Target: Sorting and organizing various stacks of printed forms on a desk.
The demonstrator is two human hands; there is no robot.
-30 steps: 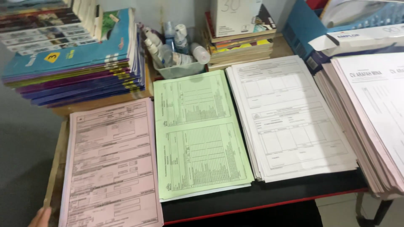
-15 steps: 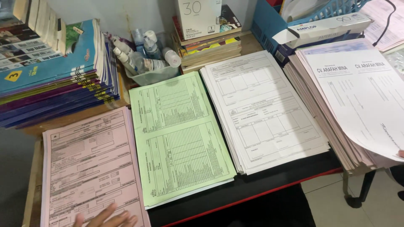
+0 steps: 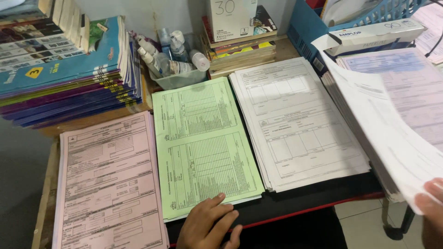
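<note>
While right hand (image 3: 431, 207) pinches a lifted white sheet (image 3: 383, 133) at its near corner over the right stack, left hand (image 3: 207, 226) lies flat, fingers spread, on green stack (image 3: 203, 143) near edge, bench (image 3: 300, 203) centre

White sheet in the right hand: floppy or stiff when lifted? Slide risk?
Likely floppy: the white sheet already bows along its length while the right hand pinches only its near edge. Probably very light, a single thin page peeling off the right-hand stack. It may slip or flutter easily, since the grip looks like fingertips at one edge.
</note>
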